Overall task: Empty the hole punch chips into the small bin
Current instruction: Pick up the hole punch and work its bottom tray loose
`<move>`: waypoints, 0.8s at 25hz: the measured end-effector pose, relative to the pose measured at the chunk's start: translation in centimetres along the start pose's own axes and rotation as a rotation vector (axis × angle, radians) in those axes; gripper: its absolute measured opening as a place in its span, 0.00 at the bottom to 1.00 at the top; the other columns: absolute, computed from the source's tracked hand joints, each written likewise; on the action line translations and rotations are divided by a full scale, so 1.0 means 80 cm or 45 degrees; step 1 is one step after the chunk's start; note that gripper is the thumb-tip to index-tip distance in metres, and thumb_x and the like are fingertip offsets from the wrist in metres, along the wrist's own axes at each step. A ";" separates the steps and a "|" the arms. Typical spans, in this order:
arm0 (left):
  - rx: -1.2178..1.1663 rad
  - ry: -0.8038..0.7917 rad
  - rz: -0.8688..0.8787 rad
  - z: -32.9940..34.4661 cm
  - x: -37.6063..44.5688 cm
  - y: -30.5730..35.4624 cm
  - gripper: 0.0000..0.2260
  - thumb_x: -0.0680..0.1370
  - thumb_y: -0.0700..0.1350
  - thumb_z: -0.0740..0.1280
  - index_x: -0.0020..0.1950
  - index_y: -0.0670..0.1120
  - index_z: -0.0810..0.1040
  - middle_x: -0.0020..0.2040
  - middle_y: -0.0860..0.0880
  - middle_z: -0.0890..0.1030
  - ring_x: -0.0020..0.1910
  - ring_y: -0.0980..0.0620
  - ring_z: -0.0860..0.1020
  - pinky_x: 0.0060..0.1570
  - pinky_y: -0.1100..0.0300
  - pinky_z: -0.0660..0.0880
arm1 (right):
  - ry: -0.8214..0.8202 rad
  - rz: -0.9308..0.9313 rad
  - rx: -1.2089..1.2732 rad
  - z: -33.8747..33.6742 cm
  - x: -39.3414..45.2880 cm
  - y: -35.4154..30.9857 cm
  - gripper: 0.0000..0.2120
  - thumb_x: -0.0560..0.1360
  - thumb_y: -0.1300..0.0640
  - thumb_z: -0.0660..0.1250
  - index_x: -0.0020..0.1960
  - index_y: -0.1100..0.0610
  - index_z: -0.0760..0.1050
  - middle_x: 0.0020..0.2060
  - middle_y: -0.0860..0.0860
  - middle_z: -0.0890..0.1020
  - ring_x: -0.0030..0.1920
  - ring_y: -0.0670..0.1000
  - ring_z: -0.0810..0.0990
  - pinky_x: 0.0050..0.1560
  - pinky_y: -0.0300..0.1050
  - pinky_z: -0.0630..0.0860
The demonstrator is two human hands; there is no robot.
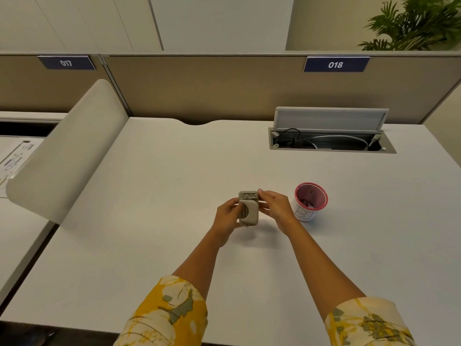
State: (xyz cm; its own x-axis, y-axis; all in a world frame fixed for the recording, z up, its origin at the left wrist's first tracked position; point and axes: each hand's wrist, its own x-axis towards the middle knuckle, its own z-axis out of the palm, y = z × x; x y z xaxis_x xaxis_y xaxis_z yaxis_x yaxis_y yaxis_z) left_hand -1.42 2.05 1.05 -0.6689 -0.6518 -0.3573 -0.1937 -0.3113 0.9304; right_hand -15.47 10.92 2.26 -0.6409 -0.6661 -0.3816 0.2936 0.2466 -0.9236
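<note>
A small beige hole punch (248, 208) is held above the white desk (174, 196), near its middle. My left hand (227, 216) grips its left side. From the right, my right hand (275, 208) pinches its upper right edge with the fingertips. To the right of my right hand stands the small bin (309, 203), a white cup with a red rim and letters drawn on its side. Some pink and red chips lie at the bin's bottom. The punch is left of the bin, not over it.
An open cable hatch (331, 141) with wires sits in the desk at the back right. A curved grey divider (67, 156) stands along the left edge. Brown partition panels (199, 88) rise behind the desk. Papers (15, 156) lie on the neighbouring desk at the left.
</note>
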 end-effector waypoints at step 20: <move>-0.091 -0.101 -0.019 0.019 -0.007 0.017 0.14 0.83 0.45 0.62 0.67 0.46 0.78 0.61 0.40 0.82 0.60 0.40 0.81 0.46 0.49 0.84 | 0.063 0.200 0.193 -0.011 -0.010 -0.014 0.14 0.80 0.52 0.64 0.59 0.60 0.79 0.51 0.55 0.85 0.49 0.52 0.84 0.42 0.42 0.80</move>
State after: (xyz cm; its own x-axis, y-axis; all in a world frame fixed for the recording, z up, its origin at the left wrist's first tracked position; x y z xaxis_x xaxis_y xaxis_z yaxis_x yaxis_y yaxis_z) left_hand -2.43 3.02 2.63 -0.7217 -0.5906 -0.3610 -0.1546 -0.3708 0.9158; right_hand -15.88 11.82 3.54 -0.6119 -0.5917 -0.5249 0.4932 0.2333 -0.8380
